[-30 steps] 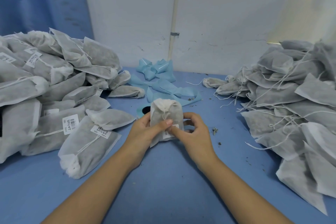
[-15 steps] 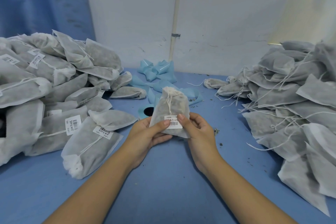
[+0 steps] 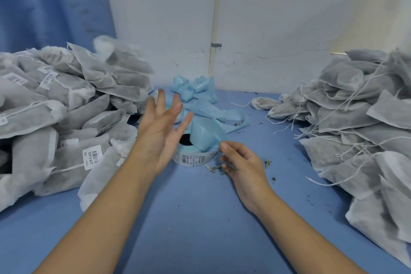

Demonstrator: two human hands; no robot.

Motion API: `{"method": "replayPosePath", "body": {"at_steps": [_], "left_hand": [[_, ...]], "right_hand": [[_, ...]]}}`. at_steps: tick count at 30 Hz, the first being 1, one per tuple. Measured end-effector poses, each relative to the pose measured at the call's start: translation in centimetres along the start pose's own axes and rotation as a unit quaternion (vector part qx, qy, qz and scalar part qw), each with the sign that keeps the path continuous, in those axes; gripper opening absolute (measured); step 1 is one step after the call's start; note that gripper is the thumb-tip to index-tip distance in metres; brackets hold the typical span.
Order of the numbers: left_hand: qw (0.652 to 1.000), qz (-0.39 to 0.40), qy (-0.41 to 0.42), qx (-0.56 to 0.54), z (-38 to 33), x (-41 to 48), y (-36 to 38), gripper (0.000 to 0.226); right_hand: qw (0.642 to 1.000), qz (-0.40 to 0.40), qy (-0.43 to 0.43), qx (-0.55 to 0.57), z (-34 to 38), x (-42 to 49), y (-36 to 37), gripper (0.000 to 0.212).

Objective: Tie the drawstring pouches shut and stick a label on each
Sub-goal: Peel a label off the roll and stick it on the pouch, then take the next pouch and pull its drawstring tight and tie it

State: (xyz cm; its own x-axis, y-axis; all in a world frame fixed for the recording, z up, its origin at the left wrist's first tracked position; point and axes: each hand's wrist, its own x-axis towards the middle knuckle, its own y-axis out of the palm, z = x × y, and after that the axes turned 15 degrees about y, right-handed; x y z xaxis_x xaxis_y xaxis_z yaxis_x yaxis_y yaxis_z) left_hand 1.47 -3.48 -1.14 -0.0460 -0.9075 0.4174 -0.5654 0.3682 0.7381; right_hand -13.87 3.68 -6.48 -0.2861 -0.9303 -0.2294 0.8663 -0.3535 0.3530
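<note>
- Along the left edge of the blue-topped bench [image 3: 200, 229] lies a heap of grey non-woven drawstring pouches [image 3: 55, 118]. Their mouths are drawn shut, and several carry white barcode labels [image 3: 92, 157].
- Over the far top of that heap shows one blurred pouch [image 3: 106, 48] with its white gathered mouth uppermost. Whether it rests on the heap or is clear of it cannot be told.
- The left hand [image 3: 159, 133] is raised over the bench just right of the heap. Its fingers are straight and spread wide, and it grips nothing.
- Just beyond that hand, near the middle of the bench, the roll of white barcode labels on pale blue backing [image 3: 193, 158] lies flat with its dark core facing up.
- A loose strip of blue backing paper [image 3: 200, 118] trails from the roll toward the far edge and ends in a crumpled bunch by the wall.
- The right hand [image 3: 242, 162] is low over the bench just right of the roll, fingers loosely curled and holding nothing. Its forefinger tip is at the roll's outer edge, but whether it touches cannot be told.
- Dark dried plant crumbs [image 3: 213, 169] lie scattered beside that hand.
- Along the right edge sits a second heap of grey pouches [image 3: 355, 118], with white drawstrings trailing loose.
</note>
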Motion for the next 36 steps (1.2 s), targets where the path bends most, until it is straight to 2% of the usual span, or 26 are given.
{"method": "replayPosePath", "body": {"at_steps": [2,7,9,13,18,20,24,28,36], "left_hand": [[0.999,0.017,-0.012,0.046,-0.1,-0.3,-0.2,0.089],[0.987,0.062,-0.063,0.131,0.8,-1.7,-0.4,0.037],[0.974,0.101,-0.079,0.188,1.3,-2.3,0.2,0.026],[0.944,0.158,-0.101,0.271,2.9,-3.8,1.6,0.023],[0.928,0.199,-0.126,0.288,5.6,-4.9,4.4,0.027],[0.922,0.213,-0.132,0.295,6.8,-5.4,5.5,0.027],[0.916,0.221,-0.153,0.299,8.8,-6.2,7.4,0.029],[0.919,0.203,-0.16,0.296,10.0,-7.0,8.0,0.028],[0.923,0.172,-0.16,0.303,10.6,-7.4,7.2,0.032]], "right_hand": [[1.0,-0.007,0.006,0.008,0.0,0.2,-0.1,0.007],[0.998,-0.019,0.011,0.06,-0.1,0.2,-0.2,0.005],[0.994,-0.048,0.002,0.1,0.2,0.3,-0.4,0.01],[0.976,-0.164,-0.045,0.133,1.6,0.9,-1.8,0.033],[0.914,-0.367,-0.062,0.163,3.5,1.5,-4.7,0.064],[0.901,-0.397,-0.059,0.161,3.8,1.4,-5.6,0.073],[0.91,-0.332,-0.086,0.233,4.6,1.3,-6.8,0.081],[0.903,-0.279,-0.076,0.318,5.2,1.1,-7.8,0.081],[0.914,-0.274,-0.07,0.289,4.6,1.3,-8.1,0.075]]}}
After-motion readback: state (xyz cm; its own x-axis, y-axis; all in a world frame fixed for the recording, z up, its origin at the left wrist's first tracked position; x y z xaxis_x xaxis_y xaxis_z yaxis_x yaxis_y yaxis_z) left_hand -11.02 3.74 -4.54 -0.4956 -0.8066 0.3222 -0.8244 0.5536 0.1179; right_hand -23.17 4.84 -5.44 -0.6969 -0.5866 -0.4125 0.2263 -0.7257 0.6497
